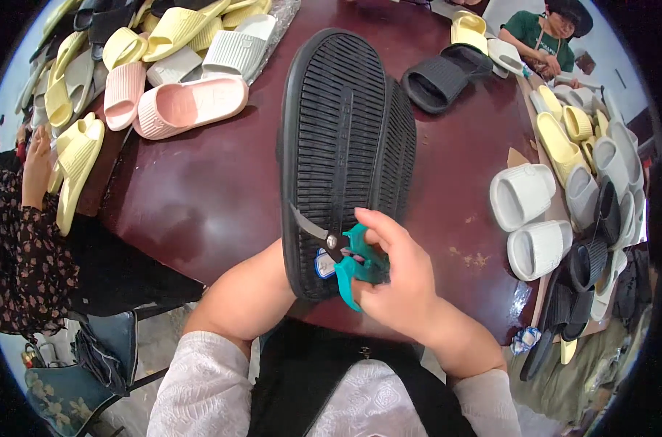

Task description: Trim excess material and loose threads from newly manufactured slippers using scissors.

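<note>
So the black slipper pair point(345, 146) is held sole-up over the near edge of the dark red table point(200, 197), left hand point(262, 288) tucked underneath it; I can't tell how tight that hold is. Right hand point(400, 280) is closed around teal scissors point(349, 258), blades barely parted at the heel edge by a small sticker point(324, 264). My worry: the blade tip points toward the left wrist, so a slip off the ribbed sole could nick skin or gouge the rubber. Pink slippers point(189, 105) and white slippers point(531, 218) sit well clear.
</note>
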### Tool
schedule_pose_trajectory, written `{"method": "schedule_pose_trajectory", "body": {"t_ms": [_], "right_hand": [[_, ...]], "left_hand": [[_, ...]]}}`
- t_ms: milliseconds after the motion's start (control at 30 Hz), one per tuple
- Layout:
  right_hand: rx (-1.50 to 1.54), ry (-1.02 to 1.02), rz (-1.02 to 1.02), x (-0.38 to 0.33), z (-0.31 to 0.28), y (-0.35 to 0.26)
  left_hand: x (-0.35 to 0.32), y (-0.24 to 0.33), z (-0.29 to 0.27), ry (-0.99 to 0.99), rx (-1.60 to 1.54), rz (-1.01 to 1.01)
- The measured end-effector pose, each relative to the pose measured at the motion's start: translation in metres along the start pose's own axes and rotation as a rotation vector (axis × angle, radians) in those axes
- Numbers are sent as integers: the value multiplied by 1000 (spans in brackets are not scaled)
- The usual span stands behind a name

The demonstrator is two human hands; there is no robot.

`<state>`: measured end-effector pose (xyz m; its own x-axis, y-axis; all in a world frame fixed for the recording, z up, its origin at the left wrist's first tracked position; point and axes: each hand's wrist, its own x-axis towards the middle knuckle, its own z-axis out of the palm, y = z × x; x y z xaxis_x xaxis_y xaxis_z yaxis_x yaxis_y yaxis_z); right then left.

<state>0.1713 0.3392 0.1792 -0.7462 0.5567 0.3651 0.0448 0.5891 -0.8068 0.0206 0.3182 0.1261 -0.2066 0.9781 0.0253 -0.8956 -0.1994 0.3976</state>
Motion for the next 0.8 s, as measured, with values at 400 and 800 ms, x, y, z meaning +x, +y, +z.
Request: {"method": "schedule_pose_trajectory", "body": {"t_ms": [400,800], "right_hand": [[-141,90,-132,-8,3,4],[-192,127,-246,-9,12,8]], "left_hand": [[-4,-2,5,85,166,117],[-12,-2,-4,93,178,133]]}}
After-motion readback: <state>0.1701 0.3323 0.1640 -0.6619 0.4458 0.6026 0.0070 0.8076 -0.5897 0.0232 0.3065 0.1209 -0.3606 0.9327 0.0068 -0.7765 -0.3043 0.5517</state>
